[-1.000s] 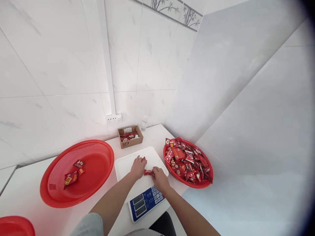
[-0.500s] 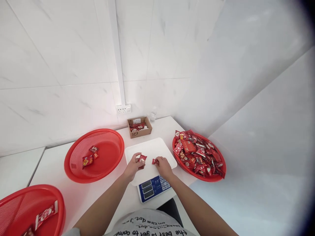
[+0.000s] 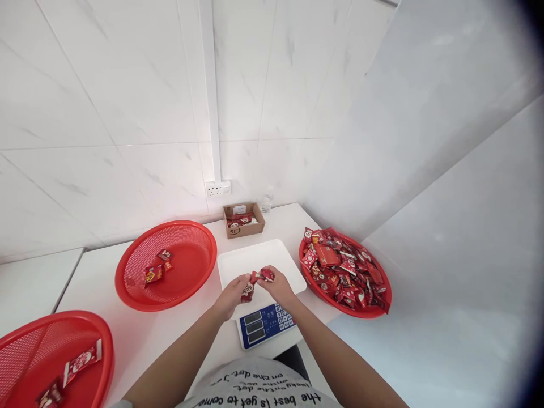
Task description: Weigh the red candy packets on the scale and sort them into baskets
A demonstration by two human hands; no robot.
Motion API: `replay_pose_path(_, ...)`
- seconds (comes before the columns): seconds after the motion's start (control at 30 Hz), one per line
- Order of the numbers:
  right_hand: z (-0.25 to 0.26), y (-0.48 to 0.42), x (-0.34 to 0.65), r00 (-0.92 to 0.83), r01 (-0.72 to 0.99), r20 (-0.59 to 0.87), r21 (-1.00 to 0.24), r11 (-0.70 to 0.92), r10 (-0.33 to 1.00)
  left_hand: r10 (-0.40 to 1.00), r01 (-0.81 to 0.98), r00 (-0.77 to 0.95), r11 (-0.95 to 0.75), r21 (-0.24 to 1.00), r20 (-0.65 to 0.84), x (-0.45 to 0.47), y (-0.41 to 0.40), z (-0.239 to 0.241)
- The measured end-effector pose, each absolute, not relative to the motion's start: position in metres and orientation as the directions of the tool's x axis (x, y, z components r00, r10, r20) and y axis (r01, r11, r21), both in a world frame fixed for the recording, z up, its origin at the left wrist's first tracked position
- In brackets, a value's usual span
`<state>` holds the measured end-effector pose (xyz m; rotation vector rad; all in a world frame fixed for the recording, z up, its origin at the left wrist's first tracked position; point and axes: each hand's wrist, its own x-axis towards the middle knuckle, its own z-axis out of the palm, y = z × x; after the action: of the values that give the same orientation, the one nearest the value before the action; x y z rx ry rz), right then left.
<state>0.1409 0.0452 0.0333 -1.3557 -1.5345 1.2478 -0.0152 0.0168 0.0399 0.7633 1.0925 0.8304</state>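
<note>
A scale [image 3: 263, 294] is set on the tabletop [image 3: 106, 272] at the near middle, its platform [image 3: 238, 262] lying behind its keypad [image 3: 266, 326]. A basket [image 3: 168, 263] is placed to its left, with a few packets [image 3: 155, 271] in it, and another basket [image 3: 55, 354] nearer at far left. A heaped basket [image 3: 345, 272] is found to the right. Behind the scale, against the wall, a carton [image 3: 243, 219] is seen, with a socket [image 3: 218, 187] mounted above it.

Head-worn camera looks forward and down, close over the scale [image 3: 263, 283].
</note>
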Motion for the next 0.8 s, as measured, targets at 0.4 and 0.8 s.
replay_pose_path(0.4,0.041,0.028,0.144,-0.145,0.141,-0.335,-0.938,-0.316,0.931,0.927,-0.294,0.007,0.36,0.885,-0.375,-0.046,0.026,0.038)
replay_pose_path(0.8,0.035,0.019,0.146,-0.279,-0.064,-0.438,-0.879,-0.472,0.854,0.717,-0.673,-0.317,0.292,0.68,-0.621,-0.123,0.037,0.061)
